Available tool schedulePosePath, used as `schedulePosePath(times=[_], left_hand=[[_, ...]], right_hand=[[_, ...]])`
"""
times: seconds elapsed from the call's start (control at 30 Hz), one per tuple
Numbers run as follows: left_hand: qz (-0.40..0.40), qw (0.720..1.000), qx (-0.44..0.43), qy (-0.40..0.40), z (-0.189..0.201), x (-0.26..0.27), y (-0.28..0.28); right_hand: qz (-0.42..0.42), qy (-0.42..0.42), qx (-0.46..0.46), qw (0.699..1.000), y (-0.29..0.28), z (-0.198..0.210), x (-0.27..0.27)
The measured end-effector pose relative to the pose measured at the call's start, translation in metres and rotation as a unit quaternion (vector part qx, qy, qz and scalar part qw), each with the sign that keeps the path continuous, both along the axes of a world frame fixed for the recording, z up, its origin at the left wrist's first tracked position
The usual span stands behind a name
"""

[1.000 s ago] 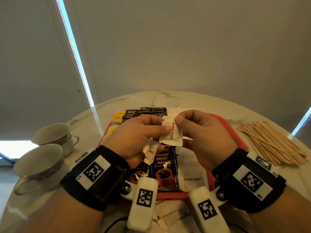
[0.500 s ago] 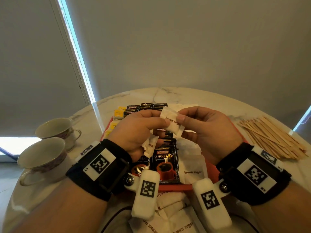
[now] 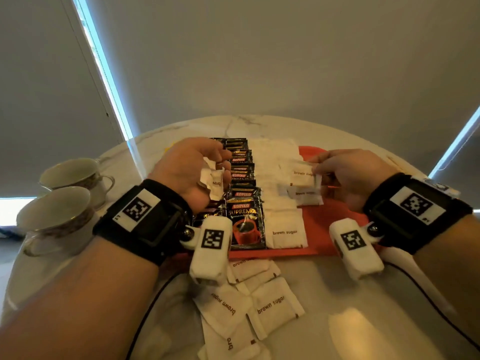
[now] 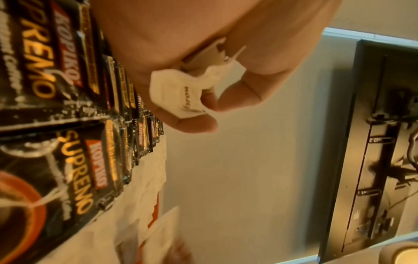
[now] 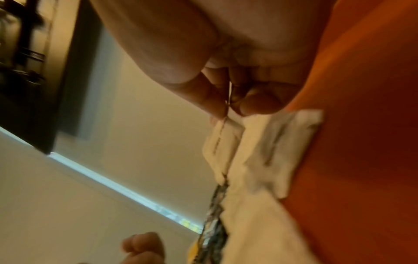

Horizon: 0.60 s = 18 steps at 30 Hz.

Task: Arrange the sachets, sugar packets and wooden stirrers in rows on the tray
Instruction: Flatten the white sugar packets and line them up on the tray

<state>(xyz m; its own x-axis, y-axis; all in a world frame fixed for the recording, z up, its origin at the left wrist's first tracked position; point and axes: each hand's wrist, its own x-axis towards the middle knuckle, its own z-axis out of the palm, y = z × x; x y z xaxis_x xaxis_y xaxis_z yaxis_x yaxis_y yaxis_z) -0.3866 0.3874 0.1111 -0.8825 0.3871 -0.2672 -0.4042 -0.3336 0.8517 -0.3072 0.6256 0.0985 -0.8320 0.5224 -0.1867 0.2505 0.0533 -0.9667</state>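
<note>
Grey blinds hang behind a round marble counter (image 3: 337,294) that carries an orange tray (image 3: 324,224). On the tray a row of black coffee sachets (image 3: 245,219) runs away from the person, and just beside it on the right lies a row of white sugar packets (image 3: 284,231). The left hand (image 3: 192,170) is raised over the sachets with its fingers (image 4: 239,96) curled round a crumpled packet (image 3: 214,181). The right hand (image 3: 353,175) is low over the tray, its fingers (image 5: 214,100) pinching the edge of another packet (image 3: 302,174), which sits just above one that lies flat at the start of a second sugar row (image 3: 307,197). Loose packets (image 3: 270,305) are scattered on the counter near the tray's front edge. Two cups (image 3: 54,216) stand at the left. The stirrers are barely visible behind the right hand.
</note>
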Motion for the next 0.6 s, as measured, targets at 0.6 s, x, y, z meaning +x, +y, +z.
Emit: schedulePosePath(times=[0.6], left_hand=[[0.021, 1.000, 0.002, 0.015, -0.002, -0.002, 0.001]], right_hand=[[0.037, -0.142, 0.070, 0.987, 0.011, -0.008, 0.015]])
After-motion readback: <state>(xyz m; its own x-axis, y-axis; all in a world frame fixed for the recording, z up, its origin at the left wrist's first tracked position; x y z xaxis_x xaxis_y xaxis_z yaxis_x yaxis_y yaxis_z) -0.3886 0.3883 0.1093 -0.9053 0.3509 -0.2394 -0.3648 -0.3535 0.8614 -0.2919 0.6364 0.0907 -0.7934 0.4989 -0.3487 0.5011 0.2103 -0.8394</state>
